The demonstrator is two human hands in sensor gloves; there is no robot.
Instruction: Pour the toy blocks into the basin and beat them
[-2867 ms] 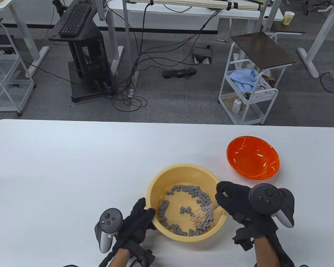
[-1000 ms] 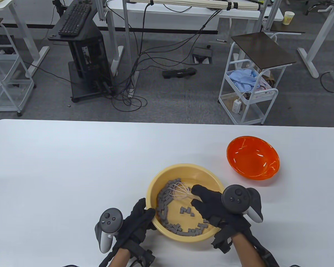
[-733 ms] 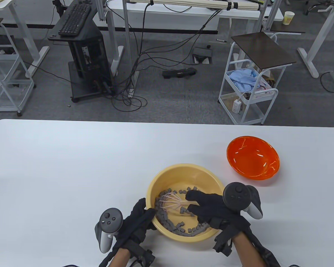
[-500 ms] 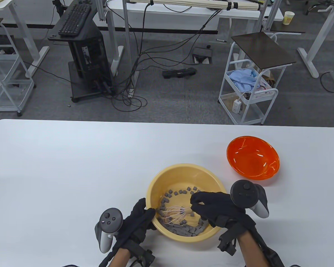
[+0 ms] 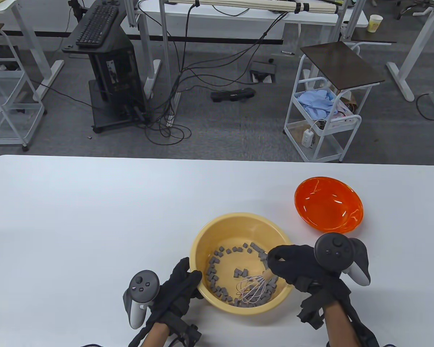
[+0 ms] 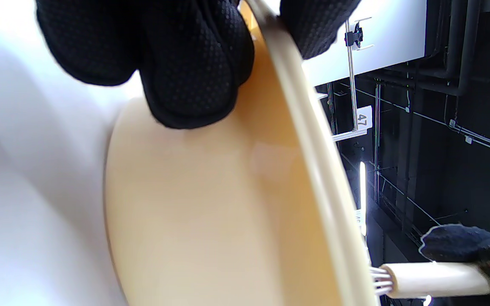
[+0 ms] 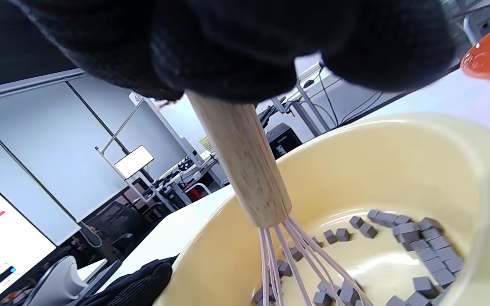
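Observation:
A yellow basin [image 5: 217, 226] stands near the table's front edge with several small grey blocks [image 5: 214, 273] strewn round its floor. My left hand [image 5: 182, 283] grips the basin's near-left rim [image 6: 313, 161], thumb inside and fingers outside. My right hand [image 5: 293, 265] holds the wooden handle [image 7: 245, 165] of a whisk, whose pink wires [image 5: 251, 289] sit among the blocks at the basin's near right. Close up, the wires [image 7: 283, 255] fan down from the handle toward more grey blocks [image 7: 423, 248].
An empty orange bowl [image 5: 328, 208] sits on the white table [image 5: 94, 224] to the right, beyond the basin. A white trolley [image 5: 322, 119] and desks stand on the floor past the table's far edge.
My right hand has swept the whisk round inside the basin, from the far left through the near side to the near right, pushing the blocks along. The left hand has not moved from the rim.

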